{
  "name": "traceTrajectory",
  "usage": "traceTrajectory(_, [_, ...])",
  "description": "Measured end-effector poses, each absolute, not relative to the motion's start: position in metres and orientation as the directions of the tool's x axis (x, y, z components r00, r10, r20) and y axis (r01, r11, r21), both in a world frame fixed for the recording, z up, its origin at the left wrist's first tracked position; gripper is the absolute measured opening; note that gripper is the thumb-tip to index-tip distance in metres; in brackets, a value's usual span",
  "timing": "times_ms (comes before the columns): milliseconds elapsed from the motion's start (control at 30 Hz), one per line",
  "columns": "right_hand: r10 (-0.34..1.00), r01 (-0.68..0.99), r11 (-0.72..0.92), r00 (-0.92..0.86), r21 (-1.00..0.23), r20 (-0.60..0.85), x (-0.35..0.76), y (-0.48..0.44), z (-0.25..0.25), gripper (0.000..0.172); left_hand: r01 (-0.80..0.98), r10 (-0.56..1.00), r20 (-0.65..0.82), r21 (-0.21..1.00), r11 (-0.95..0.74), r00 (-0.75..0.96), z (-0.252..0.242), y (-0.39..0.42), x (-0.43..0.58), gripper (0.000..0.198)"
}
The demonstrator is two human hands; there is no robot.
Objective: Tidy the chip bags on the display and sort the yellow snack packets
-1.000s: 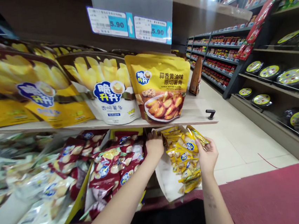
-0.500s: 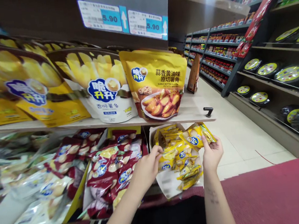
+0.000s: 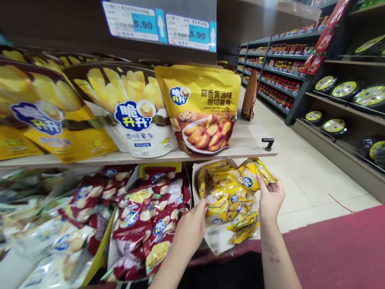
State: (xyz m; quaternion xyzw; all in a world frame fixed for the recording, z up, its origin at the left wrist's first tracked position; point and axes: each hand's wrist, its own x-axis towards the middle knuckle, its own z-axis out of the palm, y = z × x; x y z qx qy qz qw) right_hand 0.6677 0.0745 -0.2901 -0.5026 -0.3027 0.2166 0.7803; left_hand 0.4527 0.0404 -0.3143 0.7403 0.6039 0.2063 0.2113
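Note:
My right hand [image 3: 271, 198] grips a small yellow snack packet [image 3: 248, 177] by its right end, thumb in front. The packet is tilted over the right rim of a white carton [image 3: 218, 241]. My left hand [image 3: 192, 224] is closed at the carton's left side, its fingertips pinching the left edge of another yellow snack packet [image 3: 218, 209]. Several more yellow packets [image 3: 243, 226] lie in the carton, some stacked in a row at the back. Part of the carton's left wall is hidden behind my left hand.
Boxes of red snack packets [image 3: 159, 227] and white packets [image 3: 57, 248] stand to the left. Above, a shelf [image 3: 247, 146] bears large pouches [image 3: 206, 111] and a black hook [image 3: 268, 144]. A red mat [image 3: 352, 247] lies on the right.
My left hand has shifted slightly down with the packet at its fingertips. My right hand and its packet have moved a little to the left.

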Motion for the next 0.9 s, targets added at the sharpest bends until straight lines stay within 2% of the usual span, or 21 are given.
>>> traceTrajectory(100, [0.649,-0.029,0.393,0.717,-0.919,0.255,0.666,0.074,-0.29,0.05,0.822,0.975,-0.016,0.541,-0.177,0.221,-0.316,0.039,0.453,0.033])
traceTrajectory(200, [0.637,-0.028,0.406,0.725,-0.913,0.261,0.665,0.074,-0.289,0.048,0.745,0.988,0.058,0.652,-0.144,0.141,-0.319,0.038,0.451,0.03])
traceTrajectory(233, [0.631,-0.03,0.419,0.729,-0.908,0.267,0.665,0.073,-0.288,0.047,0.67,0.994,0.094,0.734,-0.111,0.062,-0.32,0.038,0.449,0.028])
traceTrajectory(300, [0.642,-0.067,0.441,0.721,-0.895,0.262,0.667,0.073,-0.287,0.047,0.403,0.984,0.114,0.914,-0.048,-0.14,-0.321,0.037,0.447,0.027])
traceTrajectory(367, [0.718,-0.181,0.417,0.666,-0.891,0.201,0.673,0.072,-0.285,0.046,0.057,0.951,0.029,0.998,-0.013,-0.307,-0.322,0.035,0.446,0.036])
traceTrajectory(467, [0.876,-0.386,0.27,0.478,-0.882,0.06,0.682,0.071,-0.286,0.045,-0.373,0.911,-0.167,0.928,0.016,-0.377,-0.32,0.028,0.453,0.046])
traceTrajectory(600, [0.961,-0.548,0.118,0.273,-0.828,-0.044,0.673,0.069,-0.287,0.043,-0.723,0.895,-0.344,0.69,0.036,-0.284,-0.32,0.019,0.471,0.032])
traceTrajectory(733, [0.982,-0.641,-0.043,0.114,-0.767,-0.15,0.628,0.062,-0.284,0.042,-0.819,0.929,-0.331,0.57,0.058,-0.165,-0.319,0.02,0.489,0.02])
traceTrajectory(900, [0.972,-0.698,-0.035,0.144,-0.715,-0.188,0.578,0.051,-0.282,0.047,-0.776,0.973,-0.227,0.621,0.112,-0.041,-0.311,0.02,0.505,0.038])
